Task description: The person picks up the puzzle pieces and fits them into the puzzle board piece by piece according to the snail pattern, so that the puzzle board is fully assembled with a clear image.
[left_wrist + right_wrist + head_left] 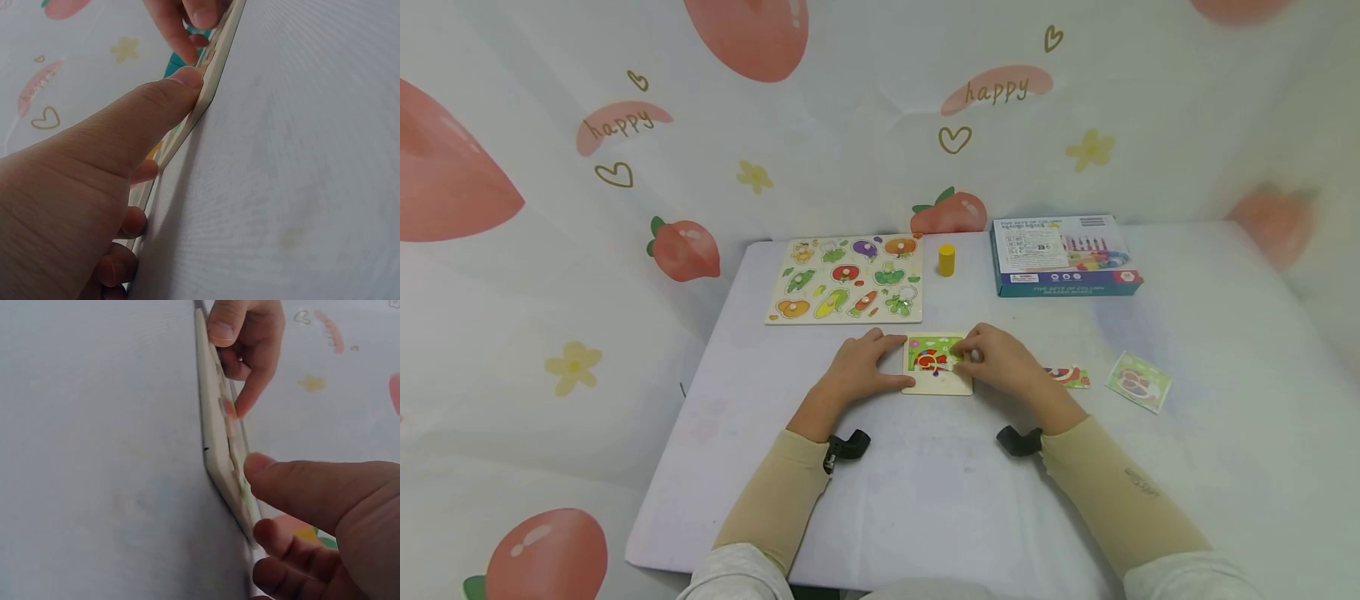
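a small wooden jigsaw board (934, 386) lies in the middle of the white-covered table (970, 517), between the person's 2 hands. colourful jigsaw pieces (929, 357) fill its upper part, with green ground and a red, many-coloured figure; the lower part is bare pale wood. the left hand (859, 367) grips the board at its left side, thumb on the near left corner and index finger at the far left corner, so thumb and finger stand apart with the board's edge between them.

the right hand (1000, 360) has its fingertips at the upper right of the board, touching the picture area. in the right wrist view its thumb and index finger show a gap at the board's edge, the other fingers bent; whether they pinch a piece cannot be told.

a bright strip of jigsaw pieces (1069, 377) lies just right of the right wrist, partly hidden by it. further right is a square picture card (1138, 382) with a green border, set at a slant. behind the left hand lies a vegetable peg puzzle (844, 279), with eggplant, tomato, corn and carrot among its shapes. a yellow cylinder (947, 260) stands upright just right of that, and further right lies a teal-sided box (1066, 256) marked "five sets of column beaded boxes". a peach-print cloth (850, 125) hangs behind the table.
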{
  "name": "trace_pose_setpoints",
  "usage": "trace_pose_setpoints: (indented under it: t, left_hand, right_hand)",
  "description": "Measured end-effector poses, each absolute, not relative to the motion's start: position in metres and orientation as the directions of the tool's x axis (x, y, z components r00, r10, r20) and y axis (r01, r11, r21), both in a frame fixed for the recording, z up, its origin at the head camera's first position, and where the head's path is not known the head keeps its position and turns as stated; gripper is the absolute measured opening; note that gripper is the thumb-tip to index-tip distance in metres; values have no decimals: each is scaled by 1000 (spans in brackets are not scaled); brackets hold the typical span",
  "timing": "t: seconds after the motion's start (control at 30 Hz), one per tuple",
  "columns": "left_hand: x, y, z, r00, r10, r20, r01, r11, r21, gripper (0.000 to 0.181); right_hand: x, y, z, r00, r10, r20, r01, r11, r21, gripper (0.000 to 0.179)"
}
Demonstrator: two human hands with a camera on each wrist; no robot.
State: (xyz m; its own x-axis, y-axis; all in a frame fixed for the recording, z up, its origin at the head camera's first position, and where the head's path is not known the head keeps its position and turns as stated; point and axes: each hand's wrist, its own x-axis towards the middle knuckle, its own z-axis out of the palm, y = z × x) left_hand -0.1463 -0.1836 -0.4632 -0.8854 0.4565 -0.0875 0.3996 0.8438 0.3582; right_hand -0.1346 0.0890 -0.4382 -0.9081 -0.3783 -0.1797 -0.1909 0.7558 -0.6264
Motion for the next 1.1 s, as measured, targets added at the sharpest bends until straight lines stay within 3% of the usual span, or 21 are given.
trace_pose_setpoints:
  t: [0.47,0.8,1.1]
  left_hand:
    - [-145,-184,-464,-884,459,-88,404,845,352,82]
    - [-145,-185,-466,-883,461,-86,404,840,362,82]
    - [-146,-184,-465,-883,463,-78,409,840,355,82]
  right_hand:
    - [-132,88,-440,-898,-414,-149,-302,826,-476,32]
    - [-130,90,-425,-911,-382,-155,-257,820,-511,40]
    - [-117,101,-388,-915,-400,-40,-309,763,-568,41]
